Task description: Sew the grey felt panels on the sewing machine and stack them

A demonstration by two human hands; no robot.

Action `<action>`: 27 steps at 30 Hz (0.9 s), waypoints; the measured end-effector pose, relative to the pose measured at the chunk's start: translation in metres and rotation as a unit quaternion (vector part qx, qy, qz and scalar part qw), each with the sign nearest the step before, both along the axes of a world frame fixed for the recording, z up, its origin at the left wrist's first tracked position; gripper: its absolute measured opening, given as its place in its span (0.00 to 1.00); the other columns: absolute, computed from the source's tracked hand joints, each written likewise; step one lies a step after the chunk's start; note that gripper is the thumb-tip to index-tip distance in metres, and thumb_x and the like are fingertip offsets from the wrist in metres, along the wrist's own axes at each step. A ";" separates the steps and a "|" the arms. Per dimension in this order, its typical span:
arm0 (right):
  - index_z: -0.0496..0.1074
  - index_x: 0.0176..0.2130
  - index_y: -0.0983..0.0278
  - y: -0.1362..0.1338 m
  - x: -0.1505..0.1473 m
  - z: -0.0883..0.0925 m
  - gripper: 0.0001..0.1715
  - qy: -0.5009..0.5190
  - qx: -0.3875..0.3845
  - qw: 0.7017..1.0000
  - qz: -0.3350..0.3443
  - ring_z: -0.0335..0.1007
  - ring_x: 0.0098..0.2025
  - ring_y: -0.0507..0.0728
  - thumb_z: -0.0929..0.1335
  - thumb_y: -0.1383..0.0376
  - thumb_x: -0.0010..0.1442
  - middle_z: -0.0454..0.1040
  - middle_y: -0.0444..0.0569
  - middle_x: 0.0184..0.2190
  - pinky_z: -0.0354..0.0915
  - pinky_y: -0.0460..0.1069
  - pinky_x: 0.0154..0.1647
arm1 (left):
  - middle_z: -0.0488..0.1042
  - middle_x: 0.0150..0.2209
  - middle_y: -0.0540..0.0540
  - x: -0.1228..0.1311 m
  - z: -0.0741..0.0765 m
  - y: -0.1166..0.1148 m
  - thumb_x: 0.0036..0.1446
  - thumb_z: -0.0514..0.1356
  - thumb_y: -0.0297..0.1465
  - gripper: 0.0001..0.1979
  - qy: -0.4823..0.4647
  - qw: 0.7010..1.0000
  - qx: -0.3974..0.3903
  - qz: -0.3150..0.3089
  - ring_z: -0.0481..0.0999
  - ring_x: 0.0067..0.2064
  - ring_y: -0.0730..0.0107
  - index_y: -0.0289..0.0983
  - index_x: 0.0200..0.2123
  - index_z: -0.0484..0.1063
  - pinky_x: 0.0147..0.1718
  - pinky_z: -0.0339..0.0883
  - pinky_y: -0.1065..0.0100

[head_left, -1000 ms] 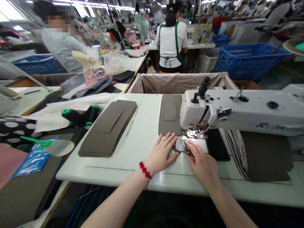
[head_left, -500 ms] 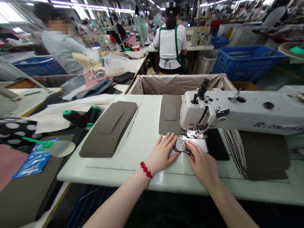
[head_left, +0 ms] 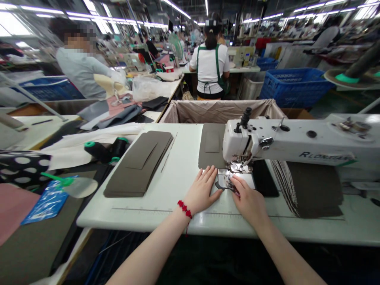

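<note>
My left hand (head_left: 202, 188) lies flat with its fingers stretched on the pale sewing table, fingertips at the near edge of a grey-brown fabric panel (head_left: 204, 158). A smaller piece (head_left: 211, 141) lies on that panel. My right hand (head_left: 248, 202) has its fingers bent and drawn together at a small metal fitting (head_left: 228, 181) in front of the needle area. What its fingertips hold, if anything, is hidden. The white sewing machine (head_left: 285, 138) has its head just beyond both hands. Part of the panel runs to the presser foot (head_left: 239, 167).
A stack of grey-brown panels (head_left: 133, 170) lies at left, another stack (head_left: 314, 190) at right. Black thread spools (head_left: 99, 151) stand by the table's left edge. Behind the table is a cloth-lined bin (head_left: 208, 112). Co-workers sit farther back, near a blue crate (head_left: 292, 87).
The camera view has shifted slightly, so the machine appears farther left and the table a little lower. Both hands keep nearly the same place at the machine.
</note>
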State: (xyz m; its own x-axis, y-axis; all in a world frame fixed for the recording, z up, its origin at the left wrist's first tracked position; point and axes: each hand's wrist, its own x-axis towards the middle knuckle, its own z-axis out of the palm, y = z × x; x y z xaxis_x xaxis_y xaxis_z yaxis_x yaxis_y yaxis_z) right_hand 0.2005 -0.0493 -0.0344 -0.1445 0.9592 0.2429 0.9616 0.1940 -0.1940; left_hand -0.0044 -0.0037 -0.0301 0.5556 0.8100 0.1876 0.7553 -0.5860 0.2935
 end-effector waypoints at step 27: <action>0.72 0.47 0.59 -0.068 0.033 0.029 0.14 0.194 -0.015 0.981 0.008 0.73 0.39 0.55 0.61 0.62 0.64 0.73 0.48 0.45 0.68 0.48 0.40 | 0.53 0.67 0.43 -0.069 -0.009 -0.100 0.65 0.44 0.25 0.28 0.045 0.991 0.015 0.128 0.50 0.68 0.55 0.43 0.67 0.50 0.62 0.47 0.42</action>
